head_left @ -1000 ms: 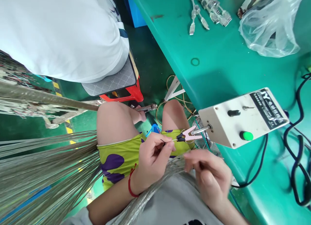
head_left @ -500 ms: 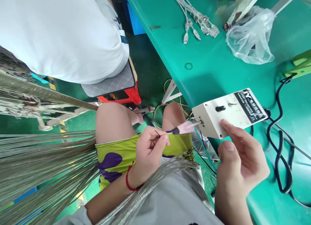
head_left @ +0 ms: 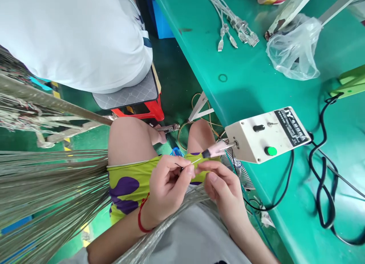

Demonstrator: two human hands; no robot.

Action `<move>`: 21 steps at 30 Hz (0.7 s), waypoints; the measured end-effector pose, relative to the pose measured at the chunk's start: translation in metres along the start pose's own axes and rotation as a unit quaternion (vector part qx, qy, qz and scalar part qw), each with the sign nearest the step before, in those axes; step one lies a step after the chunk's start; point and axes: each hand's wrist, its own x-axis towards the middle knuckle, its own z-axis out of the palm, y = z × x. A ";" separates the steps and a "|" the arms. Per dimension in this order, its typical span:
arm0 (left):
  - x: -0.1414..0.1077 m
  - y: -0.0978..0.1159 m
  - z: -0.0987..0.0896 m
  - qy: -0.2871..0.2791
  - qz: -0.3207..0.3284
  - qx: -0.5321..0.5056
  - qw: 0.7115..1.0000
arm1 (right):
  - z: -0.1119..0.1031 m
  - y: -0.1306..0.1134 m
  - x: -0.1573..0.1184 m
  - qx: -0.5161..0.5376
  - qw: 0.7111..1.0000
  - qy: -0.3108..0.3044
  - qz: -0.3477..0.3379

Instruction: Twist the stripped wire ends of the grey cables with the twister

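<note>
Over the person's lap, a bundle of grey cables point(head_left: 159, 230) crosses the grey shirt and fans out to the left. Just above it the left hand point(head_left: 167, 186), a red cord at its wrist, has thumb and forefinger pinched shut on a thin wire point(head_left: 188, 166), whose bare end points right toward a pink clip point(head_left: 215, 149). The right hand point(head_left: 224, 186) sits just beside it, its thumb and fingertips brought together at the same wire just below the clip; whether they truly grip it I cannot tell. The clip sticks out from the shaft of a small white box point(head_left: 266, 136) with a black knob and a green button, standing at the edge of the green table point(head_left: 256, 78). Black cords point(head_left: 322, 188) loop on the table beside the box. Farther off lie a clear plastic bag point(head_left: 293, 49) and a cluster of clear-plugged leads point(head_left: 236, 28). At upper left another person in a white shirt point(head_left: 71, 36) sits on a red stool point(head_left: 142, 110).
</note>
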 end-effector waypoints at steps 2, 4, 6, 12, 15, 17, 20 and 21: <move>0.001 -0.001 -0.001 -0.015 0.004 0.011 1.000 | 0.005 -0.001 0.011 0.051 0.998 0.003 0.030; 0.003 -0.002 -0.003 -0.035 0.010 0.017 0.999 | 0.009 -0.007 0.021 0.105 0.994 0.010 0.025; 0.005 -0.003 -0.004 -0.047 0.011 0.016 0.999 | 0.012 -0.013 0.031 0.154 0.988 0.017 0.013; 0.009 -0.008 -0.003 -0.057 0.003 -0.005 0.998 | 0.021 -0.020 0.051 0.216 0.976 -0.020 0.001; 0.010 -0.010 -0.003 -0.063 0.003 -0.010 0.998 | 0.022 -0.015 0.055 0.212 0.977 -0.028 -0.007; 0.011 -0.012 -0.003 -0.069 -0.002 -0.009 0.998 | 0.020 -0.011 0.056 0.210 0.977 -0.021 -0.005; 0.012 -0.015 -0.003 -0.078 -0.013 -0.009 0.997 | 0.016 -0.008 0.055 0.200 0.980 -0.008 0.009; 0.012 -0.016 -0.003 -0.081 -0.017 -0.010 0.997 | 0.014 -0.008 0.055 0.193 0.981 -0.004 0.014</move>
